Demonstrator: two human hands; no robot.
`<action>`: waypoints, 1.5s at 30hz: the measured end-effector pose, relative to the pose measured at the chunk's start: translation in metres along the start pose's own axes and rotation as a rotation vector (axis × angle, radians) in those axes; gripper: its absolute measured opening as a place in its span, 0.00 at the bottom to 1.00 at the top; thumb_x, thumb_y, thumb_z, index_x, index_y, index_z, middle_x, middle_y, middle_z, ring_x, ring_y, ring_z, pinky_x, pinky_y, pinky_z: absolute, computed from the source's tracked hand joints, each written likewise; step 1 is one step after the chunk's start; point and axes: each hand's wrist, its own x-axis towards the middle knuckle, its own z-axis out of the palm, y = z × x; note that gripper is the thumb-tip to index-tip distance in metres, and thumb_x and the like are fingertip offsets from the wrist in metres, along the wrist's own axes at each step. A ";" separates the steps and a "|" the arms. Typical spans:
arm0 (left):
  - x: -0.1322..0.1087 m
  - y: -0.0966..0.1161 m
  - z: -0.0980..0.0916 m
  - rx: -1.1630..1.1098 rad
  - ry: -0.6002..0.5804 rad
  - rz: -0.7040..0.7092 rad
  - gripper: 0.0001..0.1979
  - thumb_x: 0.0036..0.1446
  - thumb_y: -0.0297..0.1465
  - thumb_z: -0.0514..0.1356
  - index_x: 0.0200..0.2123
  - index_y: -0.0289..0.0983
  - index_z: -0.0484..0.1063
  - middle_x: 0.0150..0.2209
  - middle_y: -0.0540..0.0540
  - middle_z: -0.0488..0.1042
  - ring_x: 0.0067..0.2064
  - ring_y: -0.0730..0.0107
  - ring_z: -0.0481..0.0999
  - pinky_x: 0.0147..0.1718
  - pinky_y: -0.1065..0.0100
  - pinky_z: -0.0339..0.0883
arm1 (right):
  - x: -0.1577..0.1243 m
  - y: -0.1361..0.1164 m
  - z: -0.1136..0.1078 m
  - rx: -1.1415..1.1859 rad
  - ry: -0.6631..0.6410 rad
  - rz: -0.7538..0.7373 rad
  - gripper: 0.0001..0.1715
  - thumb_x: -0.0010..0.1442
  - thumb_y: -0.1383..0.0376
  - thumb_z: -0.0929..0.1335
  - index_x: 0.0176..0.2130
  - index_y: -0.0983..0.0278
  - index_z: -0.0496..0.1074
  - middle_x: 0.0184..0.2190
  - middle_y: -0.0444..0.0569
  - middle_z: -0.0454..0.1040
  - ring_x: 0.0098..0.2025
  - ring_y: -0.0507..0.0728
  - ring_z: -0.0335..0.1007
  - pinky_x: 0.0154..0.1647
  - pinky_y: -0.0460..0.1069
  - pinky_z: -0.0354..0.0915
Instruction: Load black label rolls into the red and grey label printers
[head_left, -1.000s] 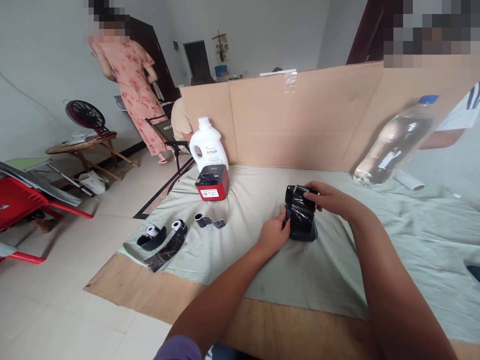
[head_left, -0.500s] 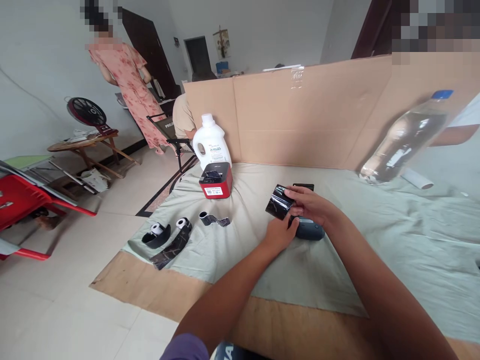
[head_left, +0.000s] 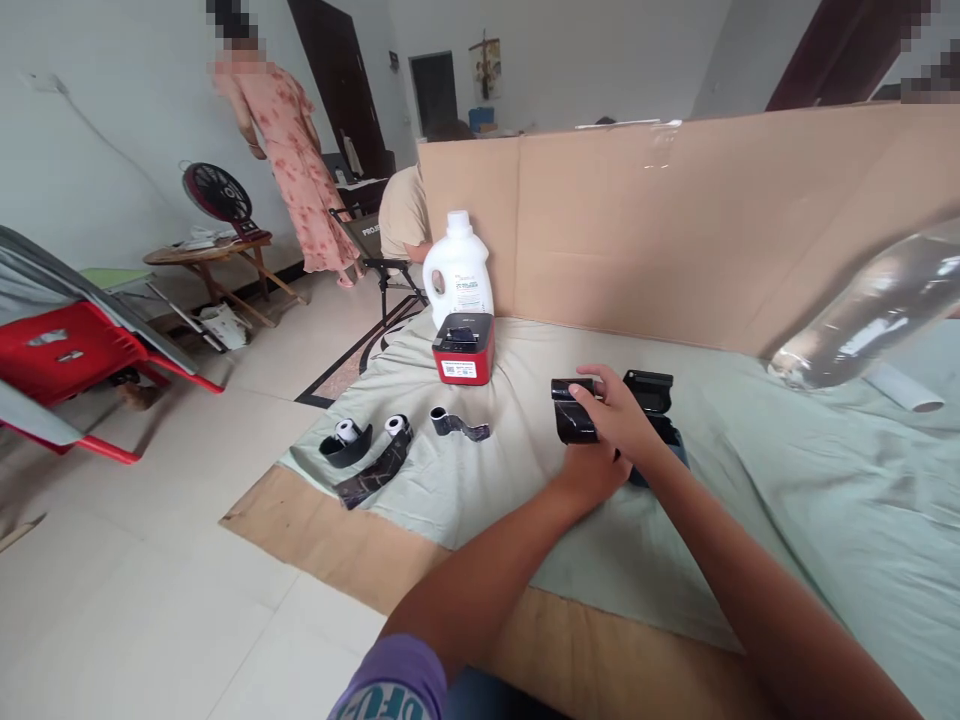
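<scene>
A roll of glossy black paper (head_left: 574,415) with faint pale lines sits in my right hand (head_left: 616,408), which pinches it with the thumb on top and a loose flap hanging down. Beside it is a small dark blue printer (head_left: 679,440) with its black lid (head_left: 649,390) standing up and its inside partly in view. My left hand (head_left: 594,474) grips the left end of the printer, low and close to the cloth. My right hand and wrist hide some of its fingers and part of the printer.
On the cloth (head_left: 525,530) to the left lie several black paper rolls (head_left: 375,470) and a red and black printer (head_left: 463,352), with a white jug (head_left: 459,270) behind. A cardboard wall (head_left: 637,220) closes the back. A large clear bottle (head_left: 862,310) leans at right; a person (head_left: 281,150) stands far left.
The view has swung right to left, shifting everything rightward. The small printer has turned, so its open inside now shows. The black roll in my right hand has tilted, its flap now facing me.
</scene>
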 end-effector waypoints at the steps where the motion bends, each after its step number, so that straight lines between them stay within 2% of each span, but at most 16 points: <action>1: 0.000 -0.001 0.000 -0.008 -0.020 0.013 0.23 0.68 0.35 0.51 0.63 0.35 0.65 0.59 0.36 0.72 0.64 0.46 0.66 0.64 0.48 0.59 | 0.003 -0.003 0.007 -0.075 0.003 -0.059 0.18 0.62 0.53 0.66 0.49 0.60 0.68 0.36 0.47 0.75 0.37 0.57 0.72 0.39 0.52 0.66; 5: 0.000 -0.007 0.003 -0.070 -0.042 -0.010 0.28 0.68 0.40 0.51 0.67 0.37 0.60 0.60 0.35 0.71 0.60 0.44 0.70 0.59 0.50 0.64 | 0.023 -0.023 0.042 -0.367 -0.121 -0.285 0.14 0.69 0.54 0.60 0.44 0.59 0.67 0.35 0.48 0.76 0.36 0.58 0.72 0.37 0.51 0.63; 9: -0.003 -0.007 0.005 -0.190 -0.055 -0.082 0.40 0.66 0.49 0.52 0.73 0.33 0.49 0.67 0.31 0.63 0.65 0.39 0.64 0.64 0.48 0.57 | 0.050 -0.041 0.088 -0.679 -0.302 -0.447 0.13 0.71 0.58 0.59 0.49 0.60 0.66 0.43 0.52 0.78 0.39 0.60 0.73 0.34 0.50 0.59; 12: -0.003 -0.001 -0.001 -0.266 -0.102 -0.124 0.40 0.68 0.47 0.49 0.73 0.28 0.45 0.70 0.29 0.57 0.68 0.42 0.59 0.67 0.50 0.52 | 0.066 -0.040 0.126 -0.880 -0.416 -0.538 0.15 0.71 0.58 0.59 0.52 0.61 0.65 0.49 0.55 0.77 0.42 0.62 0.74 0.33 0.50 0.57; 16: 0.001 0.005 -0.010 -0.291 -0.161 -0.099 0.38 0.69 0.44 0.47 0.72 0.24 0.46 0.66 0.26 0.63 0.66 0.43 0.65 0.66 0.51 0.56 | 0.075 -0.025 0.161 -0.990 -0.539 -0.556 0.15 0.71 0.59 0.60 0.53 0.61 0.67 0.50 0.55 0.76 0.42 0.61 0.74 0.34 0.50 0.57; 20: 0.005 0.003 -0.005 -0.286 -0.135 -0.105 0.38 0.68 0.42 0.51 0.72 0.23 0.49 0.66 0.26 0.64 0.66 0.40 0.66 0.66 0.50 0.57 | 0.073 -0.026 0.161 -0.978 -0.559 -0.511 0.19 0.71 0.57 0.60 0.57 0.58 0.70 0.51 0.53 0.73 0.43 0.60 0.73 0.36 0.49 0.59; 24: 0.004 0.002 -0.002 -0.252 -0.100 -0.112 0.36 0.69 0.41 0.51 0.71 0.24 0.51 0.64 0.26 0.66 0.64 0.39 0.68 0.65 0.50 0.60 | 0.061 -0.046 0.150 -0.841 -0.457 -0.616 0.25 0.71 0.54 0.61 0.64 0.53 0.67 0.56 0.54 0.67 0.48 0.61 0.70 0.41 0.50 0.62; 27: 0.001 0.004 -0.010 -0.207 -0.137 -0.109 0.37 0.68 0.45 0.48 0.72 0.28 0.50 0.60 0.27 0.71 0.60 0.41 0.73 0.59 0.50 0.66 | 0.049 -0.054 0.157 -0.794 -0.566 -0.758 0.21 0.65 0.56 0.68 0.56 0.55 0.74 0.60 0.53 0.65 0.56 0.65 0.63 0.48 0.53 0.62; 30: 0.000 0.006 -0.018 -0.155 -0.162 -0.127 0.36 0.68 0.47 0.46 0.72 0.34 0.51 0.57 0.30 0.74 0.55 0.42 0.77 0.52 0.48 0.70 | 0.042 -0.051 0.169 -0.830 -0.688 -0.814 0.11 0.62 0.67 0.69 0.45 0.60 0.78 0.49 0.54 0.74 0.54 0.65 0.62 0.51 0.55 0.60; 32: 0.000 0.006 -0.020 -0.139 -0.175 -0.131 0.36 0.68 0.48 0.45 0.72 0.35 0.51 0.58 0.31 0.74 0.55 0.42 0.77 0.52 0.48 0.70 | 0.038 -0.047 0.170 -0.715 -0.661 -0.784 0.09 0.60 0.70 0.69 0.42 0.62 0.76 0.42 0.53 0.77 0.51 0.64 0.64 0.50 0.55 0.60; 34: 0.002 0.004 -0.017 -0.142 -0.180 -0.129 0.36 0.68 0.47 0.46 0.72 0.34 0.51 0.59 0.32 0.73 0.56 0.43 0.76 0.54 0.48 0.69 | 0.033 -0.043 0.157 -0.468 -0.571 -0.660 0.09 0.59 0.68 0.69 0.42 0.63 0.74 0.39 0.50 0.77 0.46 0.60 0.67 0.47 0.53 0.62; 37: 0.001 0.003 -0.011 -0.112 -0.132 -0.107 0.34 0.68 0.45 0.49 0.71 0.31 0.54 0.61 0.31 0.71 0.62 0.45 0.71 0.61 0.51 0.63 | 0.023 -0.033 0.112 -0.054 -0.435 -0.317 0.12 0.54 0.65 0.70 0.41 0.62 0.70 0.34 0.45 0.75 0.35 0.54 0.69 0.37 0.49 0.63; 39: 0.000 0.003 -0.010 -0.051 -0.093 -0.083 0.30 0.69 0.42 0.50 0.66 0.31 0.62 0.60 0.31 0.72 0.62 0.45 0.70 0.62 0.52 0.61 | 0.017 -0.025 0.066 0.152 -0.353 -0.096 0.15 0.50 0.62 0.72 0.38 0.61 0.69 0.30 0.43 0.74 0.29 0.52 0.68 0.29 0.47 0.61; 41: -0.002 0.004 -0.010 -0.002 -0.080 -0.072 0.26 0.69 0.41 0.49 0.62 0.31 0.67 0.54 0.31 0.76 0.58 0.44 0.74 0.58 0.51 0.65 | 0.012 -0.017 0.012 0.312 -0.227 0.074 0.19 0.45 0.60 0.75 0.37 0.60 0.69 0.25 0.42 0.71 0.26 0.53 0.67 0.23 0.46 0.57; 43: -0.002 0.005 -0.011 0.019 -0.075 -0.078 0.28 0.70 0.43 0.47 0.63 0.32 0.65 0.50 0.33 0.79 0.52 0.47 0.78 0.53 0.52 0.69 | 0.008 -0.010 -0.044 0.418 -0.091 0.190 0.20 0.43 0.60 0.76 0.37 0.60 0.71 0.27 0.46 0.73 0.27 0.54 0.69 0.21 0.47 0.57; 45: -0.001 0.006 -0.011 0.037 -0.063 -0.084 0.31 0.69 0.45 0.46 0.68 0.33 0.59 0.50 0.34 0.79 0.50 0.50 0.79 0.51 0.54 0.70 | 0.005 -0.003 -0.094 0.453 0.016 0.226 0.19 0.42 0.59 0.77 0.36 0.59 0.73 0.31 0.49 0.76 0.28 0.55 0.70 0.21 0.47 0.60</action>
